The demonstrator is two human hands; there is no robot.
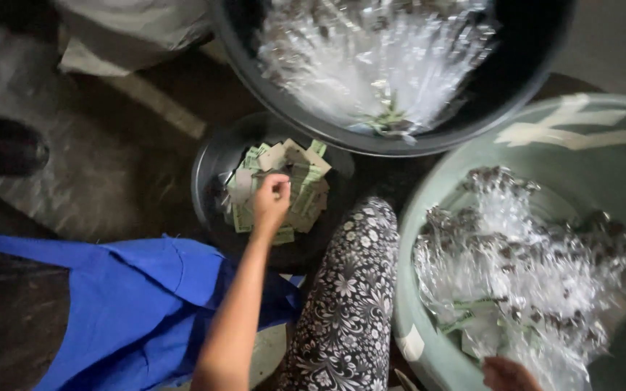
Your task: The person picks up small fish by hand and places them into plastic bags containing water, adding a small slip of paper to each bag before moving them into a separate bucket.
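The small round black plastic basin (208,170) has a smooth, faintly glossy wall and holds matt green-and-cream paper slips (298,185). The large pale green plastic tub (603,166) looks matt and scuffed (strips of matt whitish tape on its inner wall), and the clear plastic packets (523,282) heaped in it are thin, crinkled and highly glossy. The blue cloth (132,304) is smooth and matt.

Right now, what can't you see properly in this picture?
- Head view: right hand is cut off by the bottom edge; its grip cannot be told.
- Left hand over the paper slips: its curled fingers hide whether it pinches a slip.
- Green tub contents: glare on the clear wrappers blurs what's inside.
- Black basin: cut off by the top edge.
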